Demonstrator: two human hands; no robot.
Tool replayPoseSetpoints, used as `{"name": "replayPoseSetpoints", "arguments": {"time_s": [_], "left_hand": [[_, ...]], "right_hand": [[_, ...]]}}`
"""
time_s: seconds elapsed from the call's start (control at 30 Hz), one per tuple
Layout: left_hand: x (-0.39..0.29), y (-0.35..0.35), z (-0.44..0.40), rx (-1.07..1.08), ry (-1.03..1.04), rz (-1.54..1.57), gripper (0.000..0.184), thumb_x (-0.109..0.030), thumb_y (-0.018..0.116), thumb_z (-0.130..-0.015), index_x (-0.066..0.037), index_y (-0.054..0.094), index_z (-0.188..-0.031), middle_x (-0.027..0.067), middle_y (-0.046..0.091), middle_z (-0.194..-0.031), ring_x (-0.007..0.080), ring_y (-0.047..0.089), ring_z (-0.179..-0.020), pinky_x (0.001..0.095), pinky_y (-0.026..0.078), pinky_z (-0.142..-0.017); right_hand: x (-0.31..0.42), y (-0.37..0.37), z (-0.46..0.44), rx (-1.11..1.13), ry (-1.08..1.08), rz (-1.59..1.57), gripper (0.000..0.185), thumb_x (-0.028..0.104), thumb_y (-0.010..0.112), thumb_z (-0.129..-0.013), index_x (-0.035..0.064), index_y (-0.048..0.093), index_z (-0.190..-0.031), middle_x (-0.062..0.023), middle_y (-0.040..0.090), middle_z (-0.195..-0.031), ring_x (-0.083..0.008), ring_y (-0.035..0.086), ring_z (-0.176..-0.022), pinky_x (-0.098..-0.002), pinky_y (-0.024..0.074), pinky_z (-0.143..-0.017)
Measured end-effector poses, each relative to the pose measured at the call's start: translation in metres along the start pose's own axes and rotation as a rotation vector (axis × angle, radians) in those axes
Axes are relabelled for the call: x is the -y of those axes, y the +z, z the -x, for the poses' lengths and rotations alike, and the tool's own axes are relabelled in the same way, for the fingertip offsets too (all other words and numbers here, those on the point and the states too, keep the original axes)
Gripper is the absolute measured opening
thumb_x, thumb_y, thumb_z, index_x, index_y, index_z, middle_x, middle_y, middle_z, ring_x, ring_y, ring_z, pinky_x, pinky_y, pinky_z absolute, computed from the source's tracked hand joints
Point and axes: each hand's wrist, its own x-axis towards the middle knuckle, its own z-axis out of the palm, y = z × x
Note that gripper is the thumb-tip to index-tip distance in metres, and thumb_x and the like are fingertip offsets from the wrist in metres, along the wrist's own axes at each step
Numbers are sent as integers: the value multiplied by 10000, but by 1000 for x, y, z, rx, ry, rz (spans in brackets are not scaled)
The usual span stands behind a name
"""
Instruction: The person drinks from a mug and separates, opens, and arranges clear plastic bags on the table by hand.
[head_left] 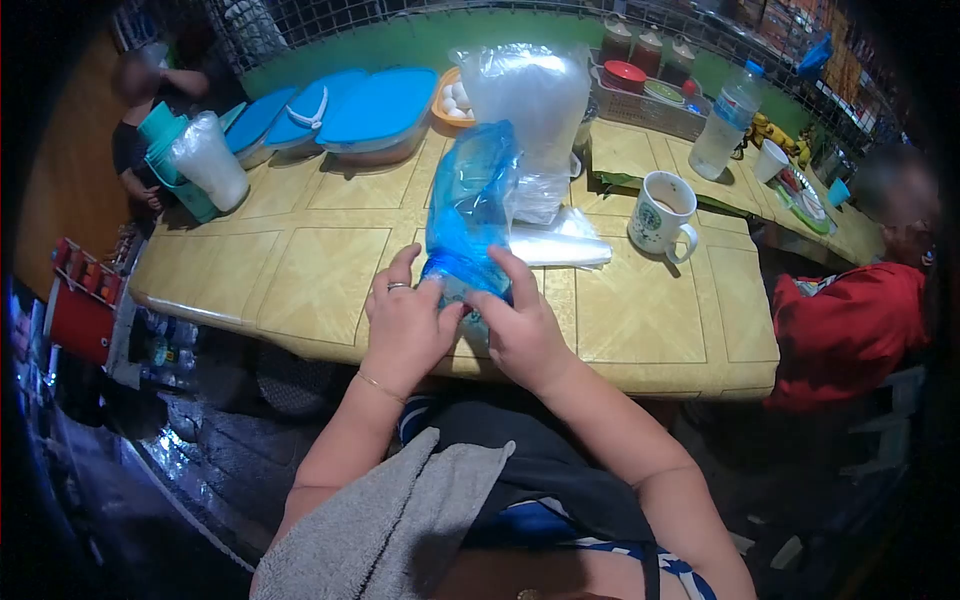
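A blue translucent plastic bag [468, 190] stands puffed up at the near side of the table, its lower end gathered between my hands. My left hand [408, 315] grips the bag's left side, fingers curled and a ring on one of them. On the other side my right hand [515, 318] pinches the bag with thumb and forefinger. Something pale shows through the plastic between my fingers; I cannot make out what. Just behind the bag rise a large stack of clear plastic bags [530, 95] and a flattened clear plastic roll [560, 248].
A Starbucks-style mug [660, 215] stands at right, near a water bottle [725, 125]. Blue-lidded containers [378, 112], a bowl of eggs [455, 100] and a teal jug [170, 150] line the back left. A person in red [850, 325] sits at right; another person [135, 130] is at far left.
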Motion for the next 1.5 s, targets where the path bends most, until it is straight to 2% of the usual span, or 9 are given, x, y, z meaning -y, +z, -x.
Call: {"name": "replayPoseSetpoints", "arguments": {"time_s": [0.3,0.33,0.4,0.6,0.97,1.07,1.27,1.37,1.5], "left_hand": [[18,-3,5,-196,88,304,141,-62,698,-754,-18,654,-881,178,606,-938,339,589,-830,398,488,-739],[20,-7,4,-236,49,305,127,-33,689,-748,-20,650,-868,172,595,-895,332,587,-793,389,486,-712],[28,-10,-1,-340,42,279,124,43,655,-725,-23,606,-817,151,547,-807,311,568,-743,379,466,-651],[41,-1,-20,-334,-51,163,154,16,659,-729,-25,536,-813,154,536,-805,344,546,-748,420,457,-649],[3,37,-33,-234,150,402,155,-85,670,-769,-22,591,-888,182,591,-890,364,588,-852,425,488,-728],[-21,41,-23,34,235,579,239,-168,697,-790,-12,605,-947,202,589,-929,384,579,-872,429,485,-762],[-26,-18,-4,348,325,640,174,-124,724,-793,-36,684,-937,132,679,-844,289,661,-747,358,521,-706],[-1,-15,-8,-103,161,598,125,-55,692,-817,-2,677,-929,113,678,-825,198,661,-731,290,517,-701],[32,18,-22,-179,-51,679,205,-66,687,-828,1,657,-1019,132,669,-952,200,645,-818,282,517,-726]], "right_hand": [[-14,-10,-24,101,111,-401,333,18,584,-694,87,608,-1020,-202,465,-1365,-366,651,-857,-425,540,-739],[-20,-16,-28,105,276,-305,321,5,576,-693,67,607,-1006,-169,505,-1330,-252,614,-980,-325,498,-784],[-57,-23,-42,244,265,140,280,92,597,-760,104,593,-1039,-117,603,-1172,-287,599,-1039,-401,487,-796],[-104,-13,-30,504,331,572,291,117,596,-831,107,598,-1123,-139,631,-1049,-326,615,-962,-413,496,-811],[-34,-62,-66,-80,167,191,323,57,633,-779,135,618,-1092,-132,617,-947,-309,622,-792,-401,511,-673],[-30,-55,-73,-91,-8,326,399,91,692,-710,199,640,-1091,-129,614,-933,-292,612,-770,-417,494,-654],[-49,-13,-40,428,-107,291,508,246,715,-750,218,580,-1239,-66,622,-1098,-268,611,-953,-406,467,-727],[-51,6,-19,476,-142,170,469,274,679,-795,175,574,-1241,-61,647,-1066,-287,623,-956,-415,481,-741],[-53,6,-23,338,12,-53,326,207,688,-782,81,641,-1079,-129,663,-920,-337,622,-885,-440,490,-781]]}}
